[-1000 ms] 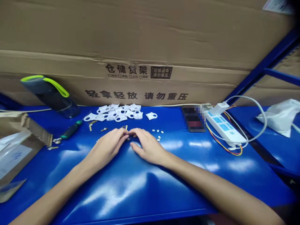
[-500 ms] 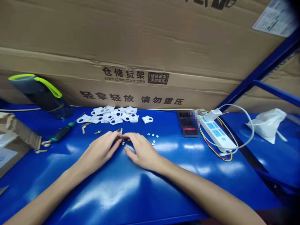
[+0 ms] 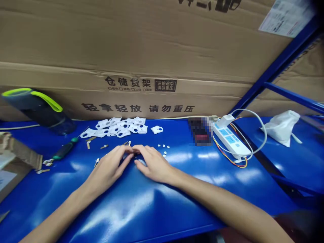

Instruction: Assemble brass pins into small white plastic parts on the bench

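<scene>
My left hand (image 3: 113,163) and my right hand (image 3: 153,165) meet fingertip to fingertip just above the blue table. Both have bent fingers closed around a spot between them; whatever they hold there is hidden by the fingers. Just beyond the fingertips lies a small white-tipped piece (image 3: 129,143). Another small pale piece (image 3: 97,162) shows beside my left hand. To the right of my right hand are several tiny white round parts (image 3: 163,146). Behind the hands is a pile of white flat plastic parts with round holes (image 3: 123,125), and one such part (image 3: 157,129) lies apart.
At left are a green-and-black screwdriver (image 3: 66,148), a dark bottle (image 3: 42,113) and an open cardboard box (image 3: 17,165). A power strip (image 3: 231,140) with cables and a pixelated dark object (image 3: 199,131) are at right. A large carton (image 3: 141,40) stands along the back.
The fingertips have drawn closer together, and a small pale piece that showed between them is now hidden. The view has shifted slightly.
</scene>
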`<state>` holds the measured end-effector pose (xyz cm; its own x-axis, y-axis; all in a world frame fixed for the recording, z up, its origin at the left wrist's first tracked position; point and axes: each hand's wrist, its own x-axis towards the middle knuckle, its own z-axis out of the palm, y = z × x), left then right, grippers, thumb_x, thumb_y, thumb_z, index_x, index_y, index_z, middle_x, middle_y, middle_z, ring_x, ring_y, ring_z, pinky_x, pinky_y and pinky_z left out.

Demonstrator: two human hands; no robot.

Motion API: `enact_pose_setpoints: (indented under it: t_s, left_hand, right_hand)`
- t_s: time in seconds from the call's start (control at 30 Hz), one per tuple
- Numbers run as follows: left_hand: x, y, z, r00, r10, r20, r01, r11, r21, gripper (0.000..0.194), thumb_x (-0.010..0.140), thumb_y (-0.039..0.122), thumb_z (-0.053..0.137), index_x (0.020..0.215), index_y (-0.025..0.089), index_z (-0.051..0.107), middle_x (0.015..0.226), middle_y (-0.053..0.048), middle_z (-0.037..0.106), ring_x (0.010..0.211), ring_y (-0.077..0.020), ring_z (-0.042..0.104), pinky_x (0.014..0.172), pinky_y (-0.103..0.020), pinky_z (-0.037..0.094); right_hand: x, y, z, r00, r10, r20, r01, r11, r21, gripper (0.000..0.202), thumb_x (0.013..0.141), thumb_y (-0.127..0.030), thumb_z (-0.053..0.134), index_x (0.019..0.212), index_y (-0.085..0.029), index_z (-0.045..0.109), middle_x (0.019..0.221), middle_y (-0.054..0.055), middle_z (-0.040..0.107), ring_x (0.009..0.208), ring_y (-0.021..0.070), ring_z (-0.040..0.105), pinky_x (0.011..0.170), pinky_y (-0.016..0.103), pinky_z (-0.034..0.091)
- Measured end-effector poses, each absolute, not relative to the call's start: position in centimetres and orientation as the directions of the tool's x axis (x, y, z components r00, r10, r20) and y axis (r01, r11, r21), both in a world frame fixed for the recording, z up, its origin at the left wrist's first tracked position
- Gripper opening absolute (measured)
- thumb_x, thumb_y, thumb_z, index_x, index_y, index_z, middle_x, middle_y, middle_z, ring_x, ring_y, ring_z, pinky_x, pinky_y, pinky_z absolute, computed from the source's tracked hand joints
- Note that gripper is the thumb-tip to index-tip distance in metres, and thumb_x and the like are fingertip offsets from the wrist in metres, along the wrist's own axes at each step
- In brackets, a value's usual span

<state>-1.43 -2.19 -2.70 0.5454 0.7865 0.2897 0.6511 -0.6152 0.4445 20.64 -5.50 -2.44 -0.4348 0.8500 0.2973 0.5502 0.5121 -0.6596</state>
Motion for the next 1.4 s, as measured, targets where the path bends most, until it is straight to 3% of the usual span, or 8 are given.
enact_pose_setpoints:
  t_s: [0.43, 0.63, 0.73, 0.87, 1.4]
  left_hand:
    - [-1.1, -2.7, -3.0, 0.6, 0.748, 0.284, 0.615, -0.658, 0.433, 0.024, 0.108, 0.044, 0.049, 0.119, 0.026, 0.062, 0.11, -0.004, 0.071, 0.097, -0.0226, 0.068, 0.086, -0.035, 0.054]
    - [-0.9, -1.9, -2.0, 0.625, 0.741, 0.247, 0.617, -0.662, 0.425, 0.032, 0.107, 0.05, 0.048, 0.112, 0.026, 0.067, 0.105, -0.005, 0.073, 0.096, -0.0231, 0.068, 0.086, -0.036, 0.053]
    - [-1.0, -1.5, -1.4, 0.615, 0.746, 0.254, 0.619, -0.657, 0.43, 0.037, 0.107, 0.054, 0.047, 0.111, 0.024, 0.069, 0.105, -0.005, 0.074, 0.095, -0.0228, 0.066, 0.086, -0.035, 0.052]
    - [-1.4, -1.2, -1.2, 0.642, 0.711, 0.287, 0.584, -0.696, 0.418, 0.038, 0.108, 0.052, 0.046, 0.107, 0.024, 0.071, 0.103, -0.005, 0.075, 0.093, -0.022, 0.063, 0.087, -0.035, 0.049]
    - [-1.3, -0.9, -0.6, 0.671, 0.634, 0.384, 0.557, -0.773, 0.303, 0.034, 0.109, 0.045, 0.045, 0.109, 0.021, 0.07, 0.103, -0.008, 0.073, 0.098, -0.0238, 0.062, 0.09, -0.037, 0.048]
  right_hand:
    - [21.0, -5.0, -3.0, -0.384, 0.866, 0.32, 0.477, 0.483, -0.734, 0.025, 0.1, -0.013, 0.057, 0.122, -0.023, 0.064, 0.116, 0.005, 0.075, 0.108, 0.019, 0.068, 0.097, 0.032, 0.051]
    - [21.2, -4.9, -3.1, -0.311, 0.911, 0.27, 0.32, 0.368, -0.873, 0.026, 0.099, -0.016, 0.061, 0.122, -0.026, 0.068, 0.114, 0.002, 0.079, 0.106, 0.0179, 0.075, 0.098, 0.032, 0.055]
    - [21.3, -4.9, -2.9, -0.272, 0.932, 0.238, 0.302, 0.318, -0.899, 0.018, 0.099, -0.019, 0.063, 0.112, -0.024, 0.073, 0.111, 0.002, 0.081, 0.103, 0.0181, 0.077, 0.099, 0.033, 0.055]
    - [21.4, -4.7, -2.7, -0.238, 0.923, 0.304, 0.331, 0.371, -0.867, 0.012, 0.098, -0.023, 0.067, 0.102, -0.023, 0.078, 0.105, 0.002, 0.082, 0.097, 0.019, 0.077, 0.093, 0.032, 0.056]
    - [21.5, -5.3, -2.9, -0.229, 0.871, 0.435, 0.477, 0.49, -0.73, 0.02, 0.101, -0.032, 0.062, 0.107, -0.024, 0.079, 0.106, 0.003, 0.081, 0.091, 0.0171, 0.074, 0.09, 0.03, 0.055]
